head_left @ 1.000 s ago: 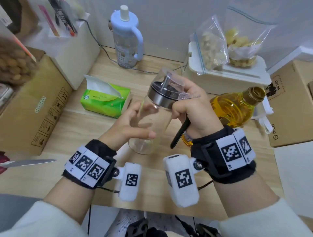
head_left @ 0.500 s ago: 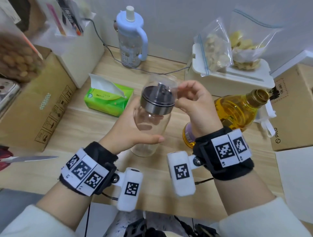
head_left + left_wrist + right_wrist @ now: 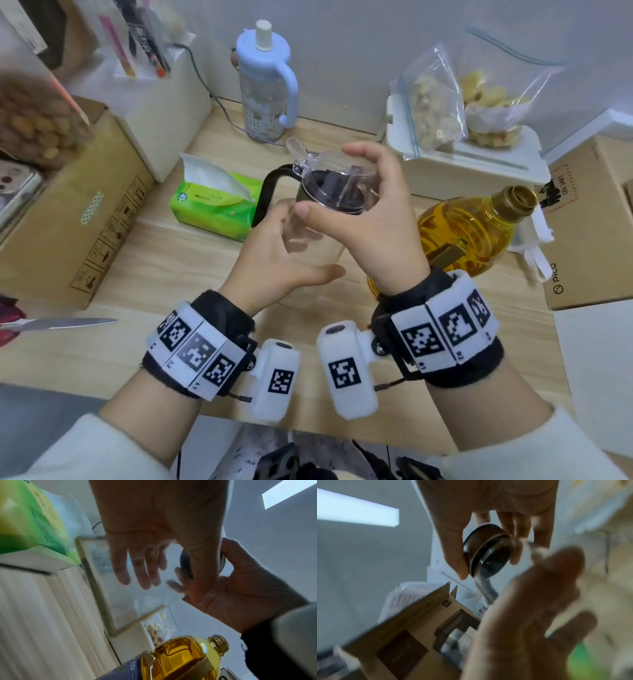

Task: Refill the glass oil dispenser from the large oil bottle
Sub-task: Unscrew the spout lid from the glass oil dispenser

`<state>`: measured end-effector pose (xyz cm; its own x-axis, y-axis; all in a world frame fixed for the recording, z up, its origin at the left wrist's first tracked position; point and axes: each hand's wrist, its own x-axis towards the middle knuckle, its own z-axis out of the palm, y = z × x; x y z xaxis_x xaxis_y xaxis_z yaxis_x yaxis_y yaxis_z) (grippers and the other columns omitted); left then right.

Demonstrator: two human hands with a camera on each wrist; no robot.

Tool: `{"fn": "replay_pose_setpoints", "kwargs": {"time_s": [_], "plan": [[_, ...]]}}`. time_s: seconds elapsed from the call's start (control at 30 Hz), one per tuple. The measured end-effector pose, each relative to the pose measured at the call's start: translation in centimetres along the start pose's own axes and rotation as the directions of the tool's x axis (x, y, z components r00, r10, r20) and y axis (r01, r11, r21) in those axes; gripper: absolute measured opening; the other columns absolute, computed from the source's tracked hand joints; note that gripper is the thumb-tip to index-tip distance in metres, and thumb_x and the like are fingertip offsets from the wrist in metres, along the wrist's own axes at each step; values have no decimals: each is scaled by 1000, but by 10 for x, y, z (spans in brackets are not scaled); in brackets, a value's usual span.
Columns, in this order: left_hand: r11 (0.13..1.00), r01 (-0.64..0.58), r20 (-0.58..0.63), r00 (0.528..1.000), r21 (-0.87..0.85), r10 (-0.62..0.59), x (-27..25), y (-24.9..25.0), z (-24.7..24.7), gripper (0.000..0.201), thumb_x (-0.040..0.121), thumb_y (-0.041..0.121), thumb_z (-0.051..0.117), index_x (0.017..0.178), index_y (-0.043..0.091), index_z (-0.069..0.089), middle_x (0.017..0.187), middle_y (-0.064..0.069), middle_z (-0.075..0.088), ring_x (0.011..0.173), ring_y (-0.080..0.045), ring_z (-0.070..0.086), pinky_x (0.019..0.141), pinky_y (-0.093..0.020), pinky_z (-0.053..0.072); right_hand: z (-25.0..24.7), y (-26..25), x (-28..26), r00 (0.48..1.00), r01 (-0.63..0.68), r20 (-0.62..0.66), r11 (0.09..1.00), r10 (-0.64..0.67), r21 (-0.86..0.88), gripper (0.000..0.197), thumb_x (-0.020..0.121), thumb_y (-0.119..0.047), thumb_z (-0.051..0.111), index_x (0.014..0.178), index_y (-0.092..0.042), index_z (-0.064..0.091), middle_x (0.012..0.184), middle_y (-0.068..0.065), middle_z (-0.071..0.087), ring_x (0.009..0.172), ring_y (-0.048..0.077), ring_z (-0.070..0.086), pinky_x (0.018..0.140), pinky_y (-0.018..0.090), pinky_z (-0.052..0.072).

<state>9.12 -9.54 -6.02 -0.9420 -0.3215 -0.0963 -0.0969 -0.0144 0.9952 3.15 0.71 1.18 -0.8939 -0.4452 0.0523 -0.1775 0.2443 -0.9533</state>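
The clear glass oil dispenser (image 3: pixel 310 246) is empty and held above the wooden table, tilted. My left hand (image 3: pixel 274 253) wraps its body (image 3: pixel 130 588). My right hand (image 3: pixel 370 202) grips the dispenser's cap (image 3: pixel 334 186) from above, thumb and fingers around the metal-ringed rim (image 3: pixel 486 551); the cap's black handle (image 3: pixel 265 192) points left. The large oil bottle (image 3: pixel 472 229), full of yellow oil, lies tilted just right of my hands, its gold neck (image 3: pixel 519 198) uncapped and pointing right; it also shows in the left wrist view (image 3: pixel 181 657).
A green tissue pack (image 3: pixel 215 202) lies left of the dispenser. A blue-lidded water bottle (image 3: pixel 265 89) stands at the back. A white box (image 3: pixel 479 171) carries food bags. Cardboard boxes (image 3: pixel 68 219) flank both sides. A knife blade (image 3: pixel 58 323) lies at the left edge.
The cap has turned: its black handle swung from the right, near my right wrist, round to the left. My right hand regripped the cap from above. The left hand kept hold of the glass body.
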Motion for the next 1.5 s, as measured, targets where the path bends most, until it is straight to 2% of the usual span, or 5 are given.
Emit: {"fn": "replay_pose_setpoints", "kwargs": {"time_s": [0.47, 0.83, 0.97, 1.13, 1.5], "plan": [[978, 12, 152, 988, -206, 20, -6, -4, -11, 97, 25, 30, 90, 112, 41, 48, 122, 21, 56, 116, 1, 55, 80, -18, 50, 1, 11, 5, 989, 16, -146, 931, 40, 365, 62, 52, -17, 83, 103, -29, 50, 109, -3, 60, 107, 21, 60, 97, 51, 48], [623, 239, 208, 970, -745, -124, -16, -13, -13, 87, 45, 43, 84, 122, 30, 45, 114, -6, 60, 95, -28, 66, 50, -29, 55, 1, 12, 6, 985, -38, -121, 830, 126, 557, 57, 55, -19, 78, 103, -28, 50, 113, 8, 56, 110, 34, 59, 92, 49, 52], [785, 219, 200, 972, -580, -124, -21, -13, -21, 88, 29, 25, 89, 109, 23, 53, 101, -4, 70, 98, -22, 68, 65, -33, 58, 0, 15, 8, 987, -63, -77, 776, 142, 627, 47, 63, -7, 72, 100, -25, 48, 101, 4, 56, 97, 25, 59, 72, 29, 56], [983, 112, 206, 975, -148, -81, -11, 2, -26, 73, 34, 26, 84, 100, 29, 52, 111, 5, 65, 99, -13, 64, 70, -22, 54, 9, 17, 8, 983, -72, -115, 879, 142, 471, 54, 54, -22, 78, 98, -32, 49, 102, -2, 59, 97, 21, 61, 87, 43, 54], [960, 236, 232, 952, -151, -197, -26, -63, -57, 90, 32, 18, 89, 113, 13, 50, 93, 7, 67, 86, -7, 62, 69, -20, 52, 16, 53, 54, 862, -330, -148, 760, 484, 560, 55, 70, -25, 75, 120, -22, 52, 106, -5, 60, 105, 18, 56, 73, 28, 42]]}}
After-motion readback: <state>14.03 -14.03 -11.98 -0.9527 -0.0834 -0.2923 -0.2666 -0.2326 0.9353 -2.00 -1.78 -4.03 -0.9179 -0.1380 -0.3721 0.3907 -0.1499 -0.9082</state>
